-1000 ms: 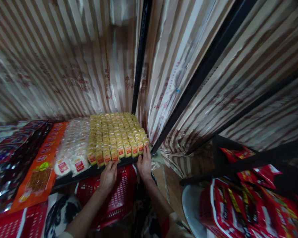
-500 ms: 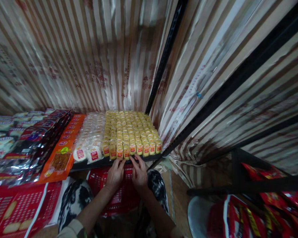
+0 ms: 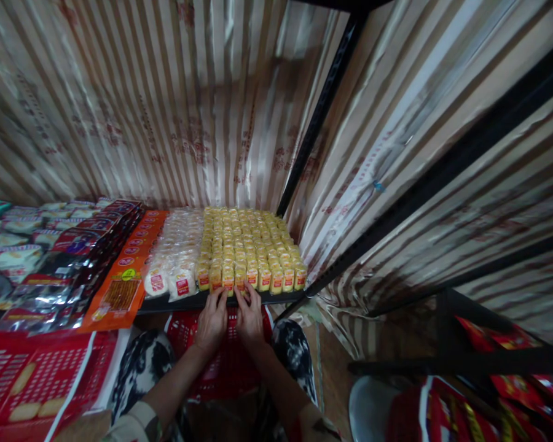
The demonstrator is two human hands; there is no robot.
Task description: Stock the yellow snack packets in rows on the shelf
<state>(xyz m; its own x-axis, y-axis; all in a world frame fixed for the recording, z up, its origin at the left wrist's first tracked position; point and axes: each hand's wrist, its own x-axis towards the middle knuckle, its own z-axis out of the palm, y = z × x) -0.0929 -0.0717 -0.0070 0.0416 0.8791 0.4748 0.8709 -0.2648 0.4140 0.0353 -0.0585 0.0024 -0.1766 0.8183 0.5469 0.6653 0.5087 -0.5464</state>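
Note:
Rows of small yellow snack packs in clear wrappers with red labels stand closely packed on a black shelf. My left hand reaches up to the front row, its outstretched fingertips against the lower front of the packs left of the middle. Just to its right, my right hand also has its fingers extended, touching the front of the neighbouring packs. Neither hand has a pack lifted. White round snack packs in clear wrappers line up left of the yellow ones.
An orange snack bag and dark shiny bags lie farther left. A red basket sits below my hands; another red basket holds several pale yellow pieces. A black metal post rises behind the shelf before striped curtains. Red packets lie lower right.
The view has turned slightly left, so the shelf appears farther right. Both hands have shifted a little left along the front row, and the right hand is closer to the left.

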